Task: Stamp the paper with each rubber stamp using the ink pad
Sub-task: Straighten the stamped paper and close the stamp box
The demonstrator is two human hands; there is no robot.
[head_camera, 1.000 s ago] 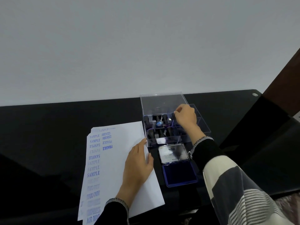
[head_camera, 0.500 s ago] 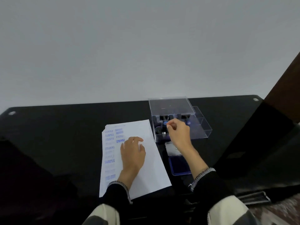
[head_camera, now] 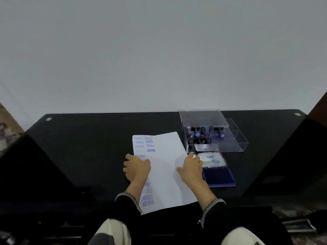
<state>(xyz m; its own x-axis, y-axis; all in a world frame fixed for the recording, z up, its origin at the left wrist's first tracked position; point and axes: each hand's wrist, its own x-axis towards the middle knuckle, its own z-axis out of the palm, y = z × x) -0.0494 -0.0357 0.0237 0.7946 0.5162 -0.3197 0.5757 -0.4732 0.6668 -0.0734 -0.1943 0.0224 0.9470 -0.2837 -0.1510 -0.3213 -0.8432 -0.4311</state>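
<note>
As before, hands (head_camera: 163, 169) grip paper (head_camera: 164, 174), right off box (head_camera: 212, 137)

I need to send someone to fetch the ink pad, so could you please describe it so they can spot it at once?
On the black table, look just right of the white paper, in front of the clear plastic box of stamps. The ink pad is the flat open case nearest the right hand. Its dark blue pad and hinged silver lid set it apart.

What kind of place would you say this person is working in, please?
Probably a home or small office desk: a glossy black table against a plain pale wall, holding a stamped paper sheet, a clear stamp box and a blue ink pad.
</note>
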